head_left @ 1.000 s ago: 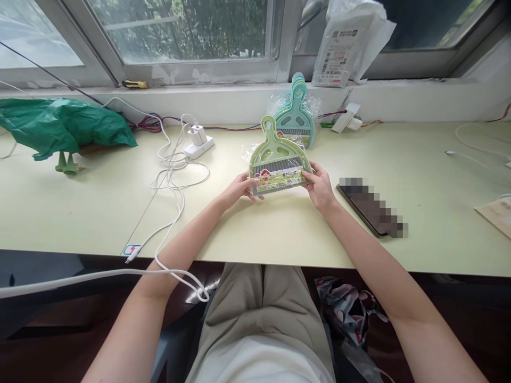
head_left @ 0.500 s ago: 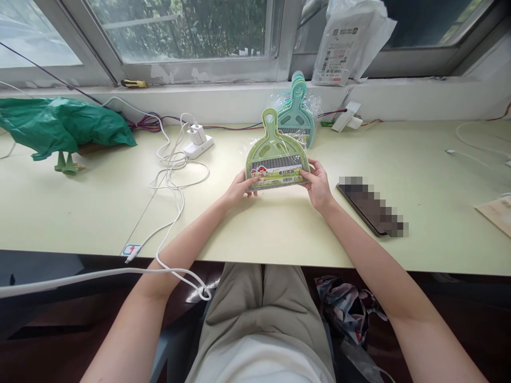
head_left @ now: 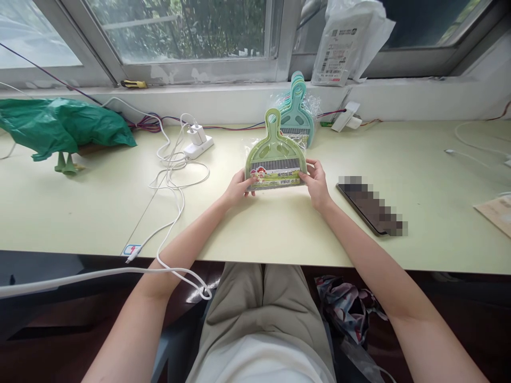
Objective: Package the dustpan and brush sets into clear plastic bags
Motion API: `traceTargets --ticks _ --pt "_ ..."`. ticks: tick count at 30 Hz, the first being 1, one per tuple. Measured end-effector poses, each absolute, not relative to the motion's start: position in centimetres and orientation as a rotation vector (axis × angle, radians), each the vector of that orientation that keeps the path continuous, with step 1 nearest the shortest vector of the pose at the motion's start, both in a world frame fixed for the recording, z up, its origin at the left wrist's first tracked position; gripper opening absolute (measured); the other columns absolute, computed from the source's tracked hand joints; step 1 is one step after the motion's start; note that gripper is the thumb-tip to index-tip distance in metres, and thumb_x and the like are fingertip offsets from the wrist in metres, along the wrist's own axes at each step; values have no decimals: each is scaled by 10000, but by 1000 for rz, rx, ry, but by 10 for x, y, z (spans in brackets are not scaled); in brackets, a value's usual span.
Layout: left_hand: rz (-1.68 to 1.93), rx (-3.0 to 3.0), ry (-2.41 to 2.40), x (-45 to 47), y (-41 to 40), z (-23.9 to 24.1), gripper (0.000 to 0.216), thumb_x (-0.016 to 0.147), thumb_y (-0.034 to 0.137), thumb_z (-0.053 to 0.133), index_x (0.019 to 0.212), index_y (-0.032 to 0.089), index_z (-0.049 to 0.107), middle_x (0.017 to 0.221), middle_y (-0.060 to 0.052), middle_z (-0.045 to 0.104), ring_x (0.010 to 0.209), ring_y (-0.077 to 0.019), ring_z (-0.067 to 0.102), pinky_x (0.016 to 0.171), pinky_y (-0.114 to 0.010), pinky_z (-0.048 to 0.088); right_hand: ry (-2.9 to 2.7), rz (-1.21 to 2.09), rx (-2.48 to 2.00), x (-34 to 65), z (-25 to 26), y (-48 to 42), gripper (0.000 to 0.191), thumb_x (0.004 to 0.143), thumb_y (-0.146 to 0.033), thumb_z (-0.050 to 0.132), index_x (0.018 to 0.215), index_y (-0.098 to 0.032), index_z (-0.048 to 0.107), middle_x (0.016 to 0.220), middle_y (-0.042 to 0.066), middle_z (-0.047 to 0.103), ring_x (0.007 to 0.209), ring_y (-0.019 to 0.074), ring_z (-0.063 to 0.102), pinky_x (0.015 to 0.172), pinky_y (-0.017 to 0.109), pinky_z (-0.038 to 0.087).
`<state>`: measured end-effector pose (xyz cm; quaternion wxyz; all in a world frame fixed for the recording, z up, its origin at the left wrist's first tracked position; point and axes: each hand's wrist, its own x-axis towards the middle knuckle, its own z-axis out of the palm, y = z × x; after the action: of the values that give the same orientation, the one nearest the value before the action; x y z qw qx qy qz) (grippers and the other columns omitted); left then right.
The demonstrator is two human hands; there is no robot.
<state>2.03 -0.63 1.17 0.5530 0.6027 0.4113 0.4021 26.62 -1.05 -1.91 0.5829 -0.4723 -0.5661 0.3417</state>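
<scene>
Smooth pale tabletop (head_left: 271, 229), rounded green plastic dustpan (head_left: 274, 149) in crinkly clear wrap (head_left: 251, 145), both hands (head_left: 318, 185) clasping its lower sides

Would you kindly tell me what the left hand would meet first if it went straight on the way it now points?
The left hand holds the green dustpan; past that, it would probably meet the blue-green dustpans behind it first, though depth is unclear.
</scene>
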Motion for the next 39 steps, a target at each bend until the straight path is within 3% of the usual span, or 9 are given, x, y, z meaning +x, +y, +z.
traceTargets --ticks 7,11,14,21,29,39 --pt "967 1473 968 18 -2 7 212 802 281 591 928 161 470 721 22 605 448 -60 552 376 -190 311 -1311 869 -1117 264 -19 -12 421 790 -498 635 1106 -307 433 1126 31 655 989 211 651 800 380 570" --pt "963 1495 969 18 -2 6 251 798 306 583 972 163 472 749 13 618 441 -64 546 382 -200 318 -1317 877 -1104 262 -21 -12 631 664 -526 771 1143 -310 422 1172 41 630 970 209 658 804 364 584" --pt "944 1497 991 18 -4 7 265 790 318 580 976 166 471 787 0 637 440 -65 546 388 -200 328 -1308 859 -1126 262 -23 -11 683 619 -505 809 1147 -303 427 1161 48 629 940 211 663 769 357 598" --pt "917 1456 992 18 -7 11 231 717 240 507 932 162 475 796 -10 652 450 -96 586 379 -198 349 -1275 886 -1113 262 -20 -14 628 626 -469 808 1097 -301 430 1125 28 629 895 203 667 788 382 596" --pt "909 1413 960 16 -7 16 268 643 228 469 899 150 477 755 -21 652 450 -126 613 383 -209 383 -1294 894 -1075 263 -20 -12 563 665 -453 773 1078 -313 418 1098 17 624 991 230 647 816 409 587" --pt "930 1384 1029 16 -7 16 317 602 198 466 914 147 484 738 -20 647 431 -115 591 368 -199 356 -1312 940 -1066 264 -17 -12 376 738 -262 613 1059 -298 421 1118 18 647 1028 214 644 849 407 580"
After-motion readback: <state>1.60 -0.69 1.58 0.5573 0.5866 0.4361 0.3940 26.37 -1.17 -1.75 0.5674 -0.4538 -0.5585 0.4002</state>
